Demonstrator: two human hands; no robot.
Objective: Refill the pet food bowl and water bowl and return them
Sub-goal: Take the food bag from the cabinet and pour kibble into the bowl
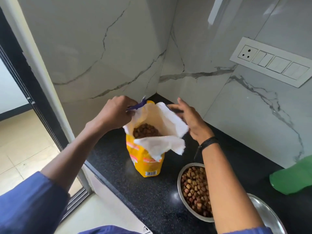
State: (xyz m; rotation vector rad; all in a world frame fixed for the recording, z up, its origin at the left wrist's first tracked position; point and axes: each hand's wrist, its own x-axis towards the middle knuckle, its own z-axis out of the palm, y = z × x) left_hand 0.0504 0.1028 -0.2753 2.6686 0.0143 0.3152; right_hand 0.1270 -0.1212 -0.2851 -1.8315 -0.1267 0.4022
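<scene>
A yellow bag (146, 164) stands upright and open on the counter (135, 191), with kibble (146, 130) low inside. The left hand (116, 112) pinches its rim at ten o'clock. The right hand (190, 120), fingers loosely straight, lies by the flap at three o'clock. At the bag's five o'clock sits a food bowl (181, 193) full of kibble. A second bowl (266, 210) is at its four o'clock, contents unclear.

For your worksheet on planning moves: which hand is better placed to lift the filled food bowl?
Probably right: the right hand is open and the food bowl lies below its forearm; the left hand grips the bag top.
</scene>
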